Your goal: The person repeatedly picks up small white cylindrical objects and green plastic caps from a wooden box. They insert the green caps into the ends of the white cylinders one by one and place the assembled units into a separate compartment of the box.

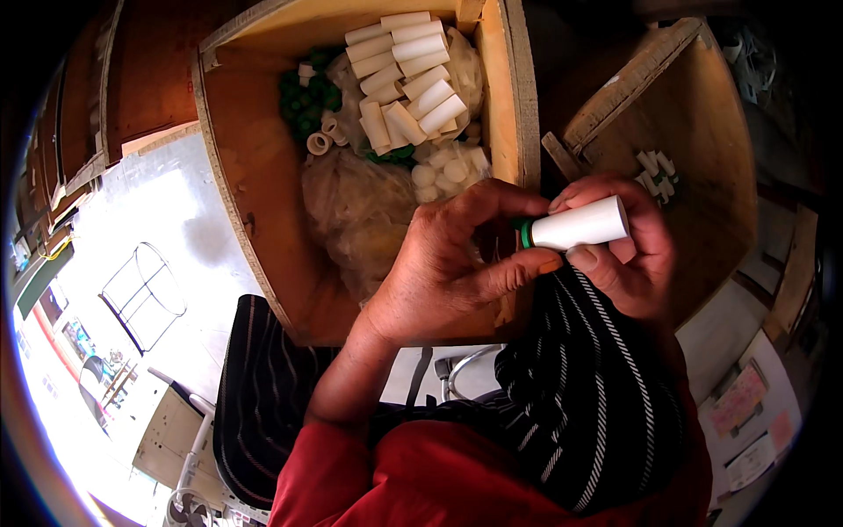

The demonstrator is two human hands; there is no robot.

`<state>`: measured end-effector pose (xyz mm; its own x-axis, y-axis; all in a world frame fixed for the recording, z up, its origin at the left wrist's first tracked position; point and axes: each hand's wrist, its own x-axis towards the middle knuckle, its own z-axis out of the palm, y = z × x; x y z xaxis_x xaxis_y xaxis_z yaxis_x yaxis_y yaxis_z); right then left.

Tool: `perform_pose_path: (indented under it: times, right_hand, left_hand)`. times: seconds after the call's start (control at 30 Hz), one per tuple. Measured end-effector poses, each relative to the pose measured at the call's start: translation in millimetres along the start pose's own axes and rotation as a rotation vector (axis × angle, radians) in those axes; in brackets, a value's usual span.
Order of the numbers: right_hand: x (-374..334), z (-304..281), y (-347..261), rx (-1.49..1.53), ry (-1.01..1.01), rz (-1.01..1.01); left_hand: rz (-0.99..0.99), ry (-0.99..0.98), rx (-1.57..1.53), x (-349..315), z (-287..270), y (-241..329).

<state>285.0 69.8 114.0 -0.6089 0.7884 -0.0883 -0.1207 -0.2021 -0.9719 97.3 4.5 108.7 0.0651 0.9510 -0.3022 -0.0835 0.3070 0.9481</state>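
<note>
A white plastic tube (581, 223) with a green cap (526, 233) at its left end is held nearly level in front of me, above the near right corner of a wooden box (520, 97). My right hand (645, 259) grips the tube's body between thumb and fingers. At the other end, my left hand (430, 259) pinches around the green cap with thumb and forefinger. Beneath and beyond my hands, the box holds a stack of white tubes (420, 47), green caps (303, 110), white rings (319, 143), white discs (452, 170) and a clear plastic bag (351, 202).
To the right stands a second wooden box (724, 167) with several white tubes (651, 164) inside. A wire frame (145, 294) lies on the bright floor at left. My legs in black striped trousers (588, 378) are close below the first box.
</note>
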Motion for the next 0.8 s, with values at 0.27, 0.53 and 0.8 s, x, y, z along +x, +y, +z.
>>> perform_pose_path:
  times: [0.27,0.53,0.8]
  right_hand:
    - [-2.4,-2.9,-0.9,0.322,0.225,0.004]
    - [-0.7,-24.4,-9.2,-0.083,0.372,-0.076]
    - [14.0,10.3,7.7,-0.042,0.162,0.068]
  left_hand:
    - [0.008,0.002,-0.018,-0.1,-10.5,14.9]
    - [-0.003,0.544,0.743,-9.8,-102.9,2.7]
    - [0.050,0.262,0.400,0.1,-55.5,2.9]
